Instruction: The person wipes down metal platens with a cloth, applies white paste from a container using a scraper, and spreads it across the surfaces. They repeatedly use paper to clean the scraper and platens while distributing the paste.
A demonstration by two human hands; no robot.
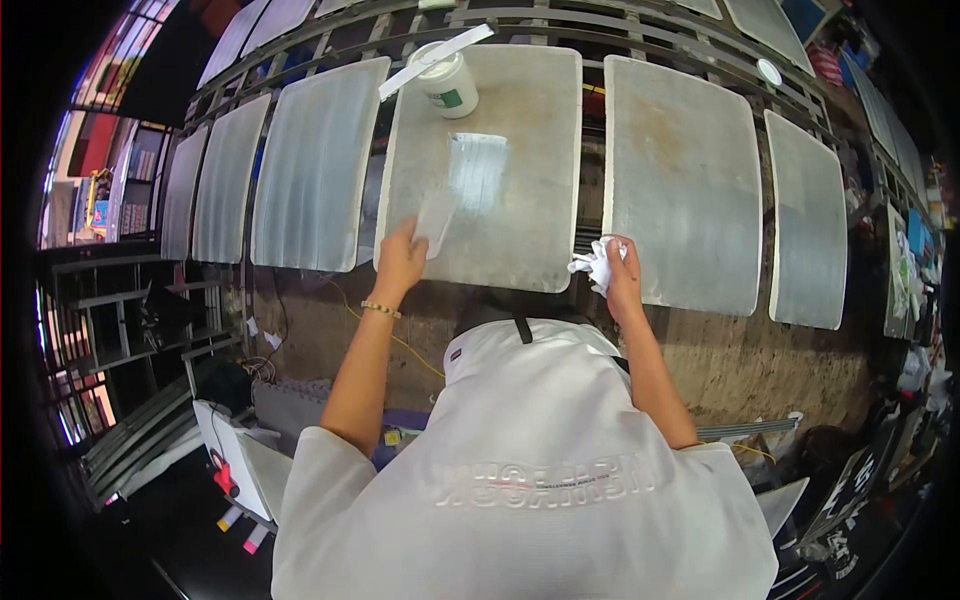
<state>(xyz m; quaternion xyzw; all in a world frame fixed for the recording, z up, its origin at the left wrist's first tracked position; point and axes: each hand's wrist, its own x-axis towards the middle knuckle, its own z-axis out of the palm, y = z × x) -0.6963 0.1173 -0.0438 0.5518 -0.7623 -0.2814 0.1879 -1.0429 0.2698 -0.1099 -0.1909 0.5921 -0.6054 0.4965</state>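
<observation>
My left hand (402, 262) is closed on a pale, flat spreader (434, 222), its blade over the left part of the grey panel (530, 150) in front of me. Just beyond the blade, a shiny wet-looking patch (478, 172) marks the panel's surface. Crumpled in my right hand (624, 278) is a white rag (598, 264), held by the panel's near right corner. A white tub (450, 92) with a green label stands at the far left of the panel. Across its top lies a long white strip (436, 62).
Similar panels lie on both sides, including one on the right (685, 190) and one on the left (322, 165). Metal rails (640, 45) run behind them. A yellow cable (405, 345) trails below. A small white round item (768, 72) sits at the far right.
</observation>
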